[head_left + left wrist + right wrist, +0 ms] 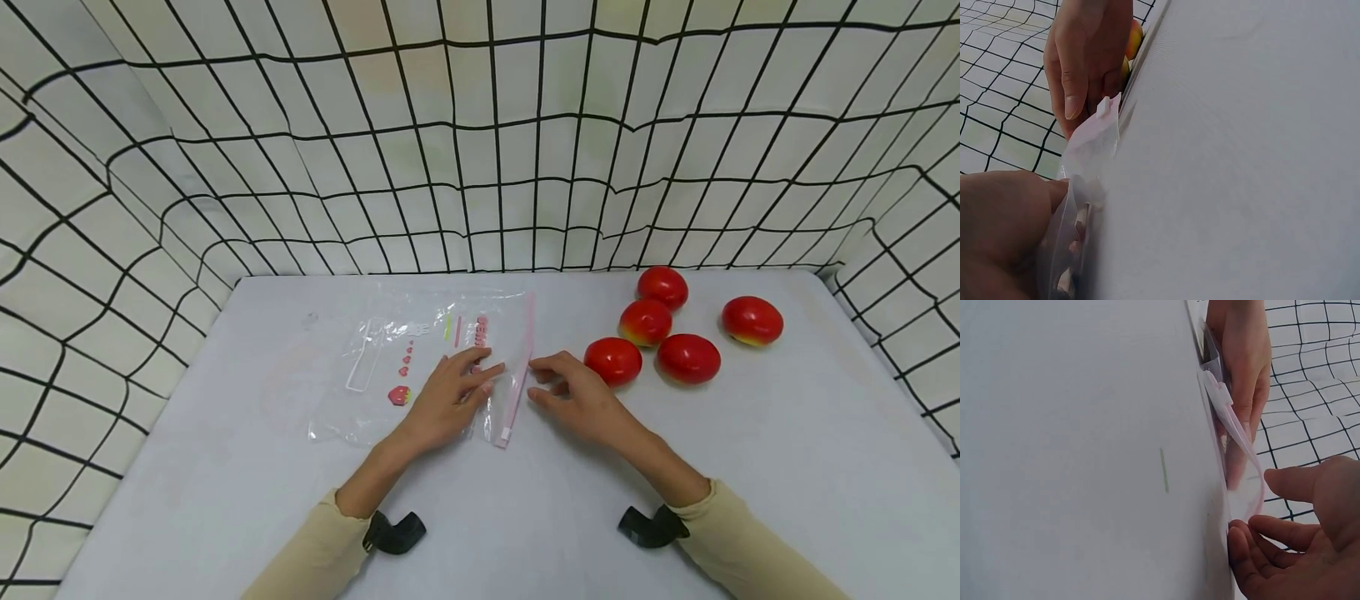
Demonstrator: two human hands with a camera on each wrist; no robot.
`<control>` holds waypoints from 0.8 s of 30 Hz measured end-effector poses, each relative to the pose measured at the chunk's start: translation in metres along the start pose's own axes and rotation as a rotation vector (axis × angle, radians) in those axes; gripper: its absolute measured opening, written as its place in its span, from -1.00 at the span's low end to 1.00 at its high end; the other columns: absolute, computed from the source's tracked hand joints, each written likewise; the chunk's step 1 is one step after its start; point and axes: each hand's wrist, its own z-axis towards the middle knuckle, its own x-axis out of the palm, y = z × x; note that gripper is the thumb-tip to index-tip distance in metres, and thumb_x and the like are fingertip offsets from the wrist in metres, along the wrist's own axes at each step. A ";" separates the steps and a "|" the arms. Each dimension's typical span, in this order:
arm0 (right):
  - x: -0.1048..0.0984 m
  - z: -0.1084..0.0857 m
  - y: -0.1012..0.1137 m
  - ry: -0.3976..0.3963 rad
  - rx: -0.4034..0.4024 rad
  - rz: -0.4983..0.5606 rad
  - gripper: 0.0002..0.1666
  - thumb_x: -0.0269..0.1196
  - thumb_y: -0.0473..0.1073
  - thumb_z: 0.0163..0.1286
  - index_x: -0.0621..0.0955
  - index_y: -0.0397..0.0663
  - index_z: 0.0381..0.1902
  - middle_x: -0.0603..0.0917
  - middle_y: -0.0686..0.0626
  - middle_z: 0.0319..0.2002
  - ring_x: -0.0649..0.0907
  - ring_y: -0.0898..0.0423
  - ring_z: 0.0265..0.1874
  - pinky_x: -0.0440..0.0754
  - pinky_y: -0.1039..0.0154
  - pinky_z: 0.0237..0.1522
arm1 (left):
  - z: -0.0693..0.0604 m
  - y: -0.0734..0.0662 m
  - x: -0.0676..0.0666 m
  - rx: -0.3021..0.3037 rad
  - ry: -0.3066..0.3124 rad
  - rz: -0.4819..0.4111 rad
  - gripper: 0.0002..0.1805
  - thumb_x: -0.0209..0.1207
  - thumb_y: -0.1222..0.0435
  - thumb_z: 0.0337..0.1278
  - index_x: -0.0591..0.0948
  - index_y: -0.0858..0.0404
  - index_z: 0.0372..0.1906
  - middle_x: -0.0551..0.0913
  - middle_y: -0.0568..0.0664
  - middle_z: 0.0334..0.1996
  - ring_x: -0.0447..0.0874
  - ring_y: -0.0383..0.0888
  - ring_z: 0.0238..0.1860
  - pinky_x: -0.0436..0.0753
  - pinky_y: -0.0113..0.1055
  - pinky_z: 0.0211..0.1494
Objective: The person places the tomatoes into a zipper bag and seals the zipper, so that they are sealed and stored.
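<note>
Beige cloth sleeves (pixel 307 554) reach over a white table (pixel 525 533), where a clear, printed, pink-edged plastic bag (pixel 431 354) lies. The left hand (pixel 444 402), fingers slightly apart, rests on it; the right hand's (pixel 585 404) thumb and fingers stand apart at its edge. Slippery film could escape them; a knock could roll the glossy red oval fruits (pixel 688 359).

From the head we look forward and down over the table (pixel 210 467); from each wrist, closely toward the same bag (pixel 420 350).
</note>
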 end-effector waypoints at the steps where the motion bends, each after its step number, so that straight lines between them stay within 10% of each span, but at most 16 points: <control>1: 0.001 0.000 0.000 -0.004 0.006 0.013 -0.41 0.43 -0.13 0.37 0.58 -0.05 0.33 0.70 -0.09 0.14 0.71 0.01 0.04 0.79 0.05 0.14 | 0.000 0.000 0.000 -0.002 0.000 -0.005 -0.58 0.14 0.24 0.50 0.63 0.16 0.36 0.44 0.16 0.49 0.33 0.18 0.54 0.01 0.31 0.70; 19: 0.017 0.014 0.010 -0.030 0.174 0.221 -0.78 0.38 -0.15 0.44 0.77 -0.12 -0.05 0.81 -0.04 -0.36 0.70 0.14 -0.41 0.70 0.39 -0.29 | -0.001 0.000 -0.004 -0.042 -0.030 -0.123 -0.61 0.24 0.26 0.43 0.69 0.14 0.28 0.49 0.11 0.48 0.32 0.14 0.58 -0.02 0.24 0.73; 24: 0.017 0.015 0.010 -0.035 0.197 0.220 -0.79 0.39 -0.13 0.42 0.78 -0.11 -0.07 0.79 -0.03 -0.41 0.66 0.12 -0.44 0.63 0.40 -0.37 | -0.002 -0.001 -0.005 -0.125 -0.098 -0.183 -0.71 0.34 0.25 0.33 0.78 0.10 0.11 0.57 -0.01 0.43 0.45 0.03 0.52 0.37 0.08 0.63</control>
